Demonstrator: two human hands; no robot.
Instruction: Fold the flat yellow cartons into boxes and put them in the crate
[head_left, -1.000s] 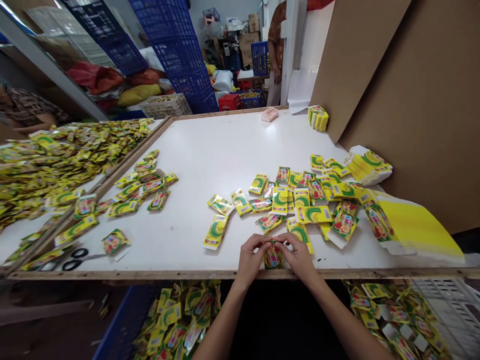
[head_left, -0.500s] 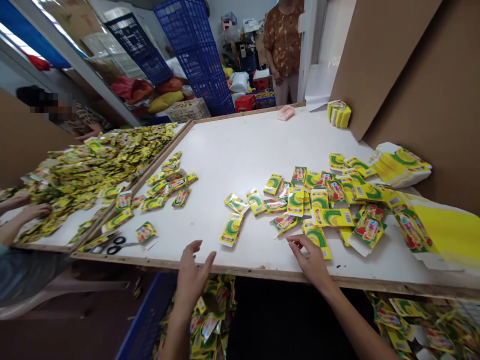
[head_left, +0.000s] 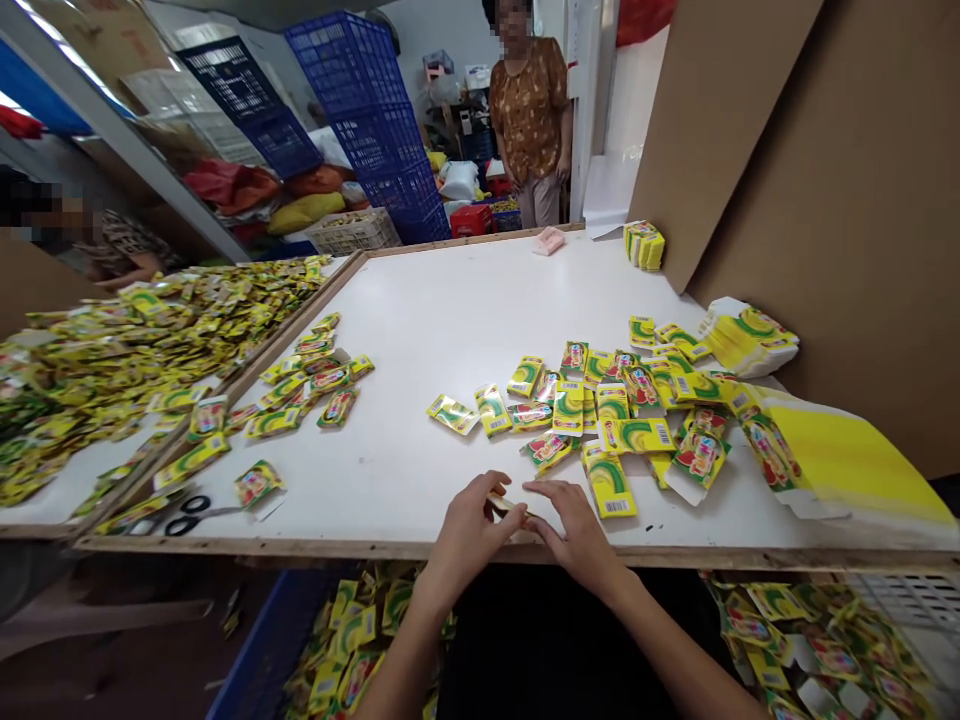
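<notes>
Near the table's front edge, my left hand (head_left: 474,528) grips a small yellow carton (head_left: 510,506) between thumb and fingers. Only a thin edge of this carton shows. My right hand (head_left: 576,535) meets its other end, with thumb and fingertips pinched about it; how firmly I cannot tell. Just beyond my hands lies a loose spread of yellow-green printed cartons (head_left: 568,408), several overlapping. One carton (head_left: 609,482) rests flat right beside my right hand. Some cartons to the right have white flaps standing open.
Black-handled scissors (head_left: 187,515) and a small group of cartons (head_left: 330,375) lie left. Flat carton blanks (head_left: 757,340) are stacked right, beside cardboard sheets (head_left: 735,130). A wooden rim (head_left: 262,548) edges the table. Filled crates sit below; a person (head_left: 529,110) stands behind.
My left hand has moved right and taken the carton that lay alone near the front. My right hand has moved left to meet it. The view has shifted slightly to the right.
</notes>
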